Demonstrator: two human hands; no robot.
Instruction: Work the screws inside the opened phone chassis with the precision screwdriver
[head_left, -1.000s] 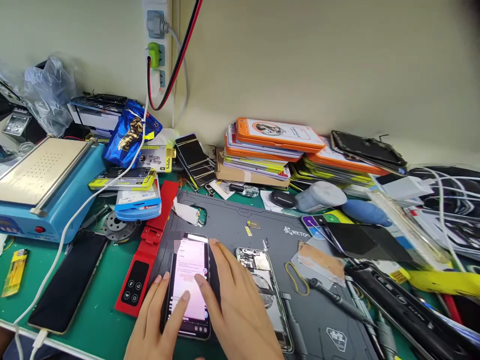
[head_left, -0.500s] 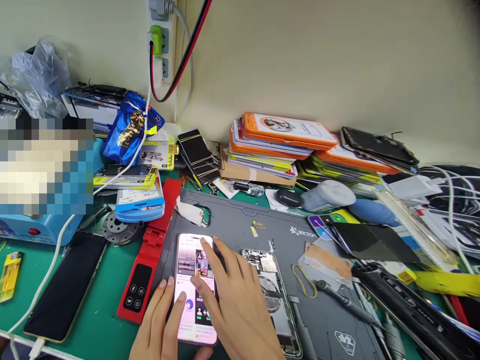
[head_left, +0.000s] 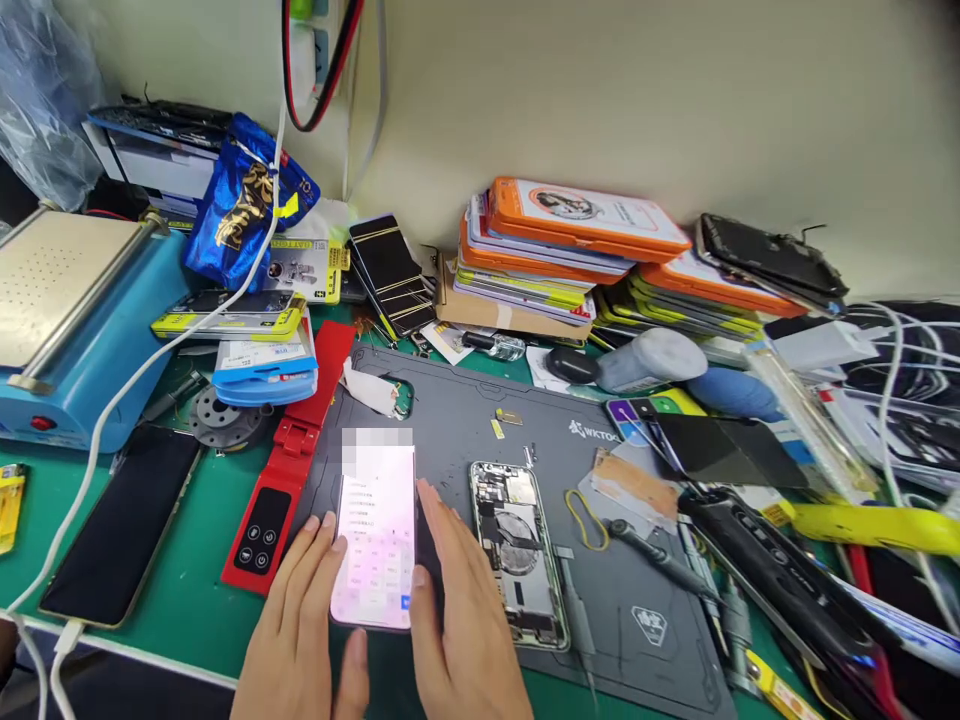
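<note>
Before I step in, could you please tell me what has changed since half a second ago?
The right hand has drawn back from over the lit phone to its right edge, and the left hand has eased towards its left edge. The phone now shows a list above a keypad instead of a page with pictures. The opened phone and red device stayed put.

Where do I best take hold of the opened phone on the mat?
I'd pinch the opened phone by its long edges near the far end, coming from above: it lies flat, insides facing up, so keep off its middle. A grey tool crowds its near right edge, the right hand its near left.
</note>
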